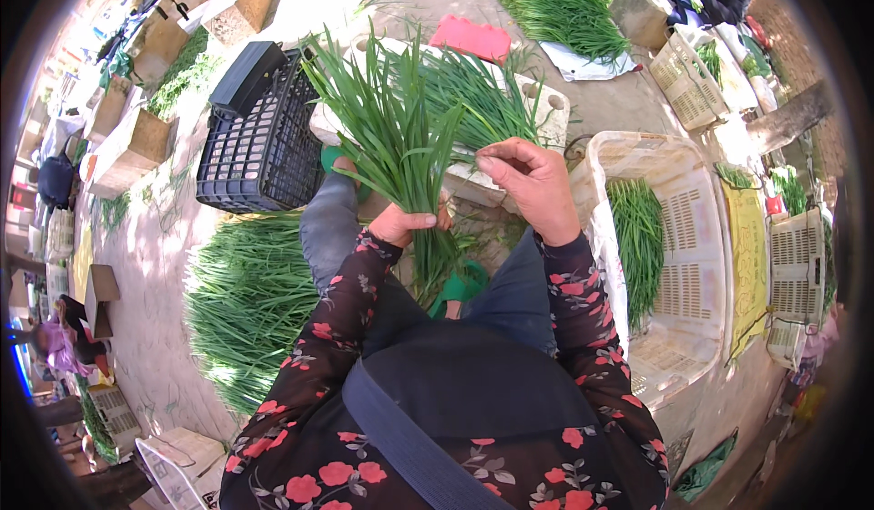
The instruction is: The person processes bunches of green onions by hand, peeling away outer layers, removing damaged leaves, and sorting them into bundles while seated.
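Observation:
My left hand [410, 224] is wrapped round the lower part of a bunch of garlic chives [393, 141], whose green blades fan upward and away from me. To its right, my right hand [535, 182] has thumb and forefinger pinched together near the bunch; anything between those fingertips is too small to make out. Beyond both hands, more chives [464, 96] lie on a pale block with holes [552, 109]. The stem ends of the held bunch hang between my knees, partly hidden by my left hand.
A large heap of chives [250, 300] covers the ground at my left. A black plastic crate [250, 164] stands ahead-left, and a white crate [692, 264] with chives inside sits at my right. Farther off are a red slab [471, 38], another chive pile [564, 9] and other people.

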The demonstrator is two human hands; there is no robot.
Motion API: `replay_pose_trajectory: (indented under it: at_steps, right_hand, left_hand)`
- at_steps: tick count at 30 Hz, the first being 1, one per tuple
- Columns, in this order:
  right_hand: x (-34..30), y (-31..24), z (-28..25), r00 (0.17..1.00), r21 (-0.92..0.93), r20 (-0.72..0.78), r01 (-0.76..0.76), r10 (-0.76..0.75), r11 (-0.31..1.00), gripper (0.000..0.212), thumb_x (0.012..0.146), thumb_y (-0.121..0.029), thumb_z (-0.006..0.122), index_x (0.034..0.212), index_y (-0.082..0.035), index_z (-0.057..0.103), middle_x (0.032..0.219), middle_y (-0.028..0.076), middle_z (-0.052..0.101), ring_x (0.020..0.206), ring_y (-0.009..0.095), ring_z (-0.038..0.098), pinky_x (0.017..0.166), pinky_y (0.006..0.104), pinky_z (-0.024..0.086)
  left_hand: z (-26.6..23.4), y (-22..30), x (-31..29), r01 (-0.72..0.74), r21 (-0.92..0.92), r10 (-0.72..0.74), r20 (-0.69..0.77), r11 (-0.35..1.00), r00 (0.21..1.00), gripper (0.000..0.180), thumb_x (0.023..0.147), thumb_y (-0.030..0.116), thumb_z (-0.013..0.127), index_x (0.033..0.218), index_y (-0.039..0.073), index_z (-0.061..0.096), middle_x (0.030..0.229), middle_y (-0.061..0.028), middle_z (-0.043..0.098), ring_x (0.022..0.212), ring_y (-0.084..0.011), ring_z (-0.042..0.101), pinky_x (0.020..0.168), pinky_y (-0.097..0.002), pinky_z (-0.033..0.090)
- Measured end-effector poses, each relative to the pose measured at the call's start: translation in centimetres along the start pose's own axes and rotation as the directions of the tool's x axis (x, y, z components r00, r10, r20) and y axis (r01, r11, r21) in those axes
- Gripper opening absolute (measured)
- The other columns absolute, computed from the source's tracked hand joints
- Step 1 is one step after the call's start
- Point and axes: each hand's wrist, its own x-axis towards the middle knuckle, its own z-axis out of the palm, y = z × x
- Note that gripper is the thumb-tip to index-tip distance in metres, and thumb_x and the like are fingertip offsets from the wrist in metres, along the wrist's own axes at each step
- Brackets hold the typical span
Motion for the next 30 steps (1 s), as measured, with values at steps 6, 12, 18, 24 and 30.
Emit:
replay_pose_trajectory:
  at_steps: [6, 12, 18, 24, 30]
  right_hand:
    - [-0.5, -0.7, -5.5, 0.923, 0.372, -0.384, 0.162, -0.008, 0.914, 0.013, 0.093, -0.013, 0.063, 0.093, 0.0, 0.063, 0.077, 0.002, 0.063, 0.062, 0.008, 0.053, 0.058, 0.0225, 0.045]
    - [-3.1, 2.3, -9.1, 0.853, 0.274, -0.496, -0.021, 0.16, 0.961, 0.013, 0.091, -0.016, 0.064, 0.092, -0.003, 0.066, 0.072, -0.002, 0.059, 0.055, 0.005, 0.047, 0.051, 0.0206, 0.038]
    - [-7.5, 3.1, -11.2, 0.798, 0.264, -0.582, 0.004, 0.156, 0.965, 0.012, 0.089, -0.014, 0.067, 0.094, -0.004, 0.064, 0.069, -0.004, 0.057, 0.053, 0.004, 0.046, 0.05, 0.0194, 0.036]
    - [-8.8, 1.6, -8.7, 0.9, 0.254, -0.43, 0.042, 0.074, 0.966, 0.013, 0.09, -0.015, 0.067, 0.089, -0.003, 0.062, 0.069, -0.002, 0.056, 0.058, 0.006, 0.048, 0.054, 0.0201, 0.039]
    - [-7.3, -1.0, -3.9, 0.955, 0.16, -0.296, 0.068, -0.018, 0.985, 0.01, 0.09, -0.008, 0.065, 0.097, -0.001, 0.063, 0.086, 0.001, 0.063, 0.07, 0.006, 0.056, 0.061, 0.0202, 0.046]
  left_hand:
    - [1.9, 4.3, 1.3, 0.079, 0.282, -0.041, -0.137, 0.956, 0.99, 0.033, 0.076, 0.005, 0.075, 0.105, 0.002, 0.059, 0.088, -0.0057, 0.062, 0.086, -0.0209, 0.061, 0.082, -0.0364, 0.048]
    - [4.4, 11.3, 5.0, -0.186, 0.959, 0.427, 0.263, -0.213, 0.865, 0.043, 0.063, -0.001, 0.069, 0.104, 0.013, 0.071, 0.086, -0.0056, 0.063, 0.079, -0.0264, 0.062, 0.07, -0.0334, 0.048]
    - [2.1, 12.4, 2.7, 0.086, 0.784, 0.519, 0.321, -0.615, 0.792, 0.056, 0.061, 0.0, 0.064, 0.112, 0.022, 0.067, 0.087, 0.0009, 0.057, 0.085, -0.0219, 0.055, 0.082, -0.0366, 0.042]
    - [-0.2, 11.7, -1.2, 0.22, 0.71, 0.552, 0.276, -0.669, 0.786, 0.049, 0.067, 0.004, 0.065, 0.112, 0.023, 0.068, 0.086, 0.0019, 0.057, 0.084, -0.0199, 0.056, 0.081, -0.0349, 0.042]
    - [-1.1, 10.6, -3.0, 0.239, 0.716, 0.571, 0.263, -0.656, 0.778, 0.049, 0.069, 0.003, 0.062, 0.113, 0.024, 0.068, 0.085, 0.0028, 0.057, 0.082, -0.0189, 0.056, 0.081, -0.0355, 0.041]
